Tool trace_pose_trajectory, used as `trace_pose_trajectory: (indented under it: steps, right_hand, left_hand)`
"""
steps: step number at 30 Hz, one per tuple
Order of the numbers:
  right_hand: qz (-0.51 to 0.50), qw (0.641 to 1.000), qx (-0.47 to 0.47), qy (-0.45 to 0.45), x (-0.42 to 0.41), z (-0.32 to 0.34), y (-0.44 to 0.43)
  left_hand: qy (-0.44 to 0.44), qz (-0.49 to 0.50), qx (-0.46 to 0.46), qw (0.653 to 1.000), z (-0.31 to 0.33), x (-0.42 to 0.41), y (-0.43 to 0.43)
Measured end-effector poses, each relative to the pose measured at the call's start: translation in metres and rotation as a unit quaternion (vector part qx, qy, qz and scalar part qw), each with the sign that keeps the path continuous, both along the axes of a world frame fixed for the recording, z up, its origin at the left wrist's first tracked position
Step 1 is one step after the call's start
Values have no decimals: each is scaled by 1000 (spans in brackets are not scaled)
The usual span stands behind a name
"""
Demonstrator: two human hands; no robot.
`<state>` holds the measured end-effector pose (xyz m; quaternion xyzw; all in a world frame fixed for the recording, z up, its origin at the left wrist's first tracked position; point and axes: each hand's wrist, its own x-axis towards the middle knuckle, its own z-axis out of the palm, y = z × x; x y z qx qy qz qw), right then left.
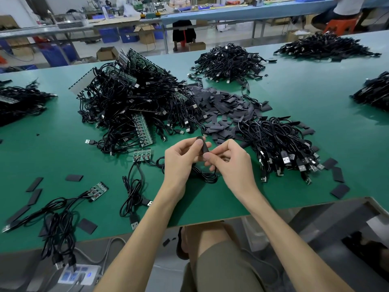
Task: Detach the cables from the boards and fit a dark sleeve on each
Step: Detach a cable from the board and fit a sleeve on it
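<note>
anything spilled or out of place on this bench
Yes: flat dark sleeves lie strewn along the green table's near edge, left and right, away from the central grey sleeve pile. Two small dark pieces seem to have dropped below the edge.

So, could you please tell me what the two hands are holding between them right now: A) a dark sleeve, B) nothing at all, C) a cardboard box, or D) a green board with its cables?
A: the left hand and the right hand both pinch a dark sleeve between their fingertips, raised above the green table.
</note>
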<state>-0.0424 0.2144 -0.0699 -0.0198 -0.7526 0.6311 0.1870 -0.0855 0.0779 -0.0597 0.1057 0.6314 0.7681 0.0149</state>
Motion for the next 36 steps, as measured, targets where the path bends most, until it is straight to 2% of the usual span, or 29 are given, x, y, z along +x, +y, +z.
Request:
trace_pose_trajectory:
  steps: [2, 6, 8, 10, 13, 15, 20, 23, 25, 31, 36]
  right_hand:
    - [7, 1000, 24, -7, -1, -1, -1]
    - [20, 989, 148, -24, -3, -3, -3]
    - [23, 985, 169, -20, -2, -3, -3]
    - [2, 992, 126, -5, -1, 1, -2]
    - [-88, 994, 44, 38, -1, 4, 4]
    - [-136, 989, -6, 59, -1, 5, 6]
    - [-173, 981, -49, 73, 2, 9, 7]
    - [-171, 982, -48, 63, 1, 8, 7]
    - [-163, 984, -46, 52, 1, 8, 6]
    - [-131, 989, -60, 33, -4, 9, 4]
    - [-93, 995, 9, -29, -6, 8, 0]
  left_hand:
    - [-11, 16, 24, 1000, 2, -2, -1]
    - [-23, 33, 102, 994, 6, -5, -5]
    - [3, 39, 91, 995, 6, -4, -5]
    - [58, 41, 31, 997, 5, -3, -3]
    - [141, 5, -85, 986, 3, 2, 1]
    - [158, -24, -139, 977, 2, 6, 4]
    - [119, -112, -201, 966, 2, 10, 5]
    - [81, -186, -205, 958, 2, 9, 5]
    - [52, -201, -179, 962, 2, 9, 4]
    - [42, -92, -104, 989, 17, 5, -1]
    - [81, -22, -106, 991, 50, -2, 25]
